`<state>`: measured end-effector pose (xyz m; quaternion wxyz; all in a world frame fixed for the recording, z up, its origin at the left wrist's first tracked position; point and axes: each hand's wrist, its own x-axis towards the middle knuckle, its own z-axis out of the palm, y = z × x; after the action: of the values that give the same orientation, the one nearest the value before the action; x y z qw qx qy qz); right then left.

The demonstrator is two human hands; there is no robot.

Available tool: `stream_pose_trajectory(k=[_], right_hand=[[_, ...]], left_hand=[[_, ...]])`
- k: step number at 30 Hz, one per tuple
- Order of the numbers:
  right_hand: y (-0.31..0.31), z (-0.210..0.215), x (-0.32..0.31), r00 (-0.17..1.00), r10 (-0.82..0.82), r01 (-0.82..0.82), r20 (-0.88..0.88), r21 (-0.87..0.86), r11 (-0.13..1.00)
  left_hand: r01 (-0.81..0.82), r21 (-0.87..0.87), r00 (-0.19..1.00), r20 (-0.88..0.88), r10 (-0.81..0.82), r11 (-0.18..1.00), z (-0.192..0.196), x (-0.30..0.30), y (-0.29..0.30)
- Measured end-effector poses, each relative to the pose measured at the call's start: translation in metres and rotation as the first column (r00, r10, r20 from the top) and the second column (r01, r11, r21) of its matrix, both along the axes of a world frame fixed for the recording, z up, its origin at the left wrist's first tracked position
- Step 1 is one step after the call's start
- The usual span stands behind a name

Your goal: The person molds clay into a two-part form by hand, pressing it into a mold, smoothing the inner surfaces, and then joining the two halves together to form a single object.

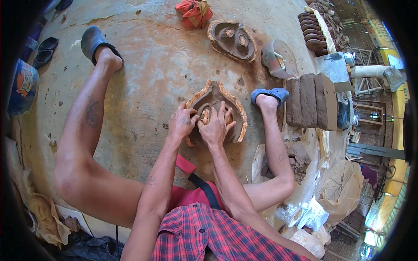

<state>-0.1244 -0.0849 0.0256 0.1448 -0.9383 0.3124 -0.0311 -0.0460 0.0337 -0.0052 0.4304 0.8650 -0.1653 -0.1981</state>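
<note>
Head view: person seated on a stained concrete floor (pixel 143 74), legs spread, a blue sandal on each foot, left (pixel 93 40) and right (pixel 272 92). Between the feet, at centre, lies a clay mask mould (pixel 237 119), hollow side up, pale ragged rim, dark wet clay inside. Both hands are in its hollow. Left hand (pixel 182 123): on the left part of the mould, fingers bent and close together, tips pressing into the clay near a small pale lump (pixel 204 115); nothing lifted or enclosed that can be seen. Right hand (pixel 216 126): just beside the left one, touching it at the thumbs, fingers spread a little and laid flat on the clay, pressing down; grasp on the lump cannot be told. Far from the hands, a second mould (pixel 232 40) lies hollow up, with a red cloth bundle (pixel 194 13) to its left. Right of the right foot stands a row of brown clay slabs (pixel 310 101) on edge. A loose clay heap (pixel 300 160) sits near the right knee. Far right, a stack of dark moulded pieces (pixel 312 32).
</note>
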Motion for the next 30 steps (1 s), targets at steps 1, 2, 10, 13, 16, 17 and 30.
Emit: stream_pose_trajectory(k=[1, 2, 10, 13, 16, 17, 30], right_hand=[[0.000, 0.003, 0.000, 1.000, 0.000, 0.000, -0.003, 0.002, 1.000], [0.000, 0.006, 0.000, 1.000, 0.009, -0.008, -0.025, 0.031, 0.999], [0.002, 0.000, 0.006, 0.996, -0.087, 0.086, 0.013, 0.058, 0.995], [0.007, 0.005, 0.011, 0.992, -0.119, 0.122, -0.046, 0.065, 0.990], [0.008, 0.009, 0.011, 0.993, -0.095, 0.098, -0.064, 0.054, 0.994], [0.005, 0.011, 0.010, 0.992, -0.094, 0.100, -0.082, 0.075, 0.992], [-0.001, 0.011, 0.006, 0.993, -0.072, 0.083, -0.096, 0.111, 0.990]], left_hand=[[0.015, 0.006, 1.000, -0.011, -0.015, 1.000, -0.003, 0.000, 0.002], [0.029, 0.013, 0.999, -0.022, -0.029, 0.999, -0.005, -0.001, 0.004], [0.004, -0.031, 1.000, -0.007, -0.004, 1.000, -0.007, -0.011, 0.004], [-0.028, -0.058, 1.000, 0.010, 0.028, 0.998, -0.013, -0.018, 0.013], [-0.083, -0.125, 0.996, -0.023, 0.081, 0.989, -0.014, -0.026, 0.013], [-0.113, -0.156, 0.993, -0.056, 0.105, 0.981, -0.009, -0.027, 0.012], [-0.065, -0.059, 0.998, 0.011, 0.066, 0.996, 0.003, -0.026, 0.012]])
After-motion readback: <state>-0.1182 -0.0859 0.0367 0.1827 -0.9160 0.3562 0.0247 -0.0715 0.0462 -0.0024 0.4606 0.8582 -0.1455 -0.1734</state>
